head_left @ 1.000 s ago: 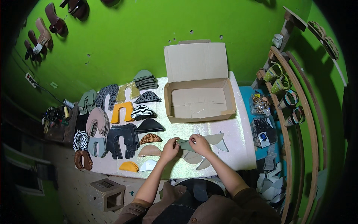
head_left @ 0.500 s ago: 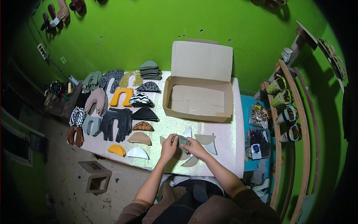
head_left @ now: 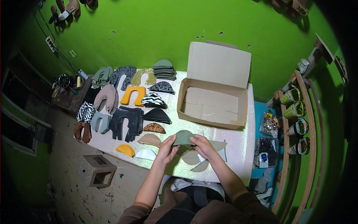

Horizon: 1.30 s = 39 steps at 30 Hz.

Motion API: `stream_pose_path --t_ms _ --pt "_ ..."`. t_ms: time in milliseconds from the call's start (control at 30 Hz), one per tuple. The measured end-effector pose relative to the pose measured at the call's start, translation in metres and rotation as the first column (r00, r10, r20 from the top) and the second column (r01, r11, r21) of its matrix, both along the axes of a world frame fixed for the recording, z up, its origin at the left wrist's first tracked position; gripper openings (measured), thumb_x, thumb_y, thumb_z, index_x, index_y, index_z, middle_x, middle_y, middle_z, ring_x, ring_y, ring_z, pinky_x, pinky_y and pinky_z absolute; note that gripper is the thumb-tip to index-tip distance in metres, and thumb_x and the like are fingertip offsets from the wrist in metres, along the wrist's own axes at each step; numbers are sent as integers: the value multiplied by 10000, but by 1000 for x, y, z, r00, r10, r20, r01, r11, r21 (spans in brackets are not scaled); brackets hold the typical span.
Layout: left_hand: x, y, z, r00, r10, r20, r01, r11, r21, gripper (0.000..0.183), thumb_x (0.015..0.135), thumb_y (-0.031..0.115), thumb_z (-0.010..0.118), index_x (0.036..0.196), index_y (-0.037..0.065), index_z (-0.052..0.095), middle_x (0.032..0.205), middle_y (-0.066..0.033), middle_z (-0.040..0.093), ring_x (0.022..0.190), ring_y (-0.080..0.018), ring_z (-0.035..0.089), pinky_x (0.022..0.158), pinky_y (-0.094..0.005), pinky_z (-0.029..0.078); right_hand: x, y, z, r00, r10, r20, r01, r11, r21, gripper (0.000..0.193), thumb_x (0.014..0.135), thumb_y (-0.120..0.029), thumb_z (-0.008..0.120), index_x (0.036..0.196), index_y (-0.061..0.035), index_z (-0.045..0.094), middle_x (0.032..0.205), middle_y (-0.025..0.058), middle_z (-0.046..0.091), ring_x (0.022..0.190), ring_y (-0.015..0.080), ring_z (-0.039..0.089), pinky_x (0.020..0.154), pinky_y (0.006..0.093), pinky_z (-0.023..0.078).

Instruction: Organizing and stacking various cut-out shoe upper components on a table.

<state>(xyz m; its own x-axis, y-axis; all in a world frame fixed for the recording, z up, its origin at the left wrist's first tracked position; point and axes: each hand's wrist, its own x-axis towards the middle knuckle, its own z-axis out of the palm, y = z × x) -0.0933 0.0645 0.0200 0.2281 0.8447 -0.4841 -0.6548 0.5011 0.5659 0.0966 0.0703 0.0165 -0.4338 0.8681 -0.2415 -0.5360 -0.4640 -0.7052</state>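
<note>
A half-moon-shaped piece of olive-green material (head_left: 184, 137) is held up over the near part of the table, its curved edge facing away from me. My left hand (head_left: 167, 150) pinches its left corner, and my right hand (head_left: 203, 146) grips the right corner. I cannot tell whether it is one layer or a few together. Under and beside my hands lie loose grey-beige half-moon pieces (head_left: 219, 146) and a pale white-blue piece (head_left: 221, 154). Left of my left hand are a tan half-moon stack (head_left: 150, 140), a white one (head_left: 146, 154) and a yellow-orange one (head_left: 125, 150).
An opened cardboard box (head_left: 209, 100) stands at the table's back right. Stacked arch-shaped pieces, such as black ones (head_left: 125, 121), cover the left side; green half-moons (head_left: 164, 70) are piled behind. On the right, a wooden rack (head_left: 281, 149) holds sandals (head_left: 297, 127) beside plastic containers (head_left: 269, 124).
The green material has turned from bunched between my hands to spread out, held by its two corners. My hands have moved apart slightly. The whole view has shifted.
</note>
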Motion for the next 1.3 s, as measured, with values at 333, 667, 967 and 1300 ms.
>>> stream_pose_path --t_ms 333,667,967,1300 --pt "-68 116 47 975 -68 213 14 970 245 278 858 19 599 1125 5 519 1037 -108 604 922 -164 601 847 -274 497 -48 115 59 898 -112 425 19 976 219 229 908 -209 584 1016 -8 606 740 18 607 602 49 517 563 196 430" --pt "-113 317 46 760 213 -614 193 828 526 281 838 37 625 1107 18 543 952 -56 624 845 -124 591 781 -240 479 -112 292 68 422 -590 688 -7 757 653 135 912 -120 488 1045 -97 492 809 135 636 669 249 631 580 336 473" --pt "-110 407 14 439 435 -786 425 670 608 97 834 3 566 925 -7 595 831 -164 613 749 -265 605 710 -330 478 -129 373 34 -122 -726 677 -414 657 630 335 808 -77 493 1086 -189 643 822 108 627 781 293 618 675 410 502" --pt "-105 429 -27 340 446 -828 398 730 556 119 835 38 548 887 17 653 879 -194 613 850 -351 581 770 -401 464 -136 389 -3 -277 -833 479 -560 545 624 387 759 -80 515 1098 -206 652 737 51 578 749 233 528 726 365 418"
